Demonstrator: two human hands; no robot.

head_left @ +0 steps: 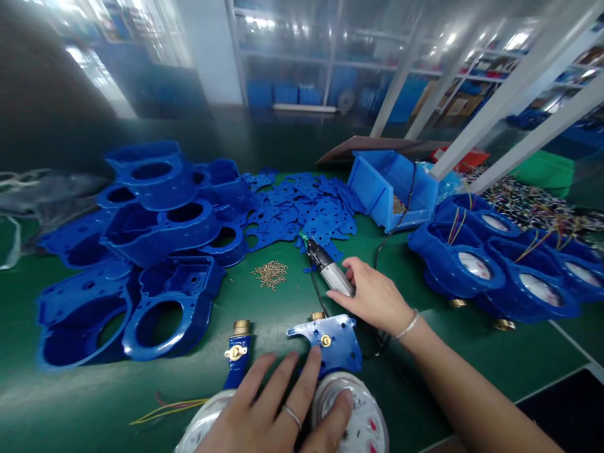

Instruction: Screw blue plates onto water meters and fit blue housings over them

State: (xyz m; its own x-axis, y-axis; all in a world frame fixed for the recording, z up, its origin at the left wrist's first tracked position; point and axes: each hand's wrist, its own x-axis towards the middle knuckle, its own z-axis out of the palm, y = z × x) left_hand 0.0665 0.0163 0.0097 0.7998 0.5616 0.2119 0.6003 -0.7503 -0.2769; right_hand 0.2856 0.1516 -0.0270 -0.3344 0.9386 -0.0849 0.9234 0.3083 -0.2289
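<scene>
My right hand (375,296) has its thumb and fingers around the rear end of an electric screwdriver (336,275), a black and silver tool whose green-tipped front points at a pile of flat blue plates (306,204). Spread out, my left hand (278,409) lies over two round water meters, its thumb on the right meter (361,415) and its palm hiding much of the left meter (202,421). On the right meter's brass-ended pipe sits a blue plate (342,343) with a brass screw, a fingertip at its edge. The left meter's blue pipe (236,358) shows a brass fitting.
Small brass screws (271,275) lie heaped on the green table (264,308). Blue housings (165,226) are stacked at left. A blue bin (401,189) stands behind the screwdriver's cable. Meters in blue housings (472,258) with loose wires sit at right, below slanted white posts (523,88).
</scene>
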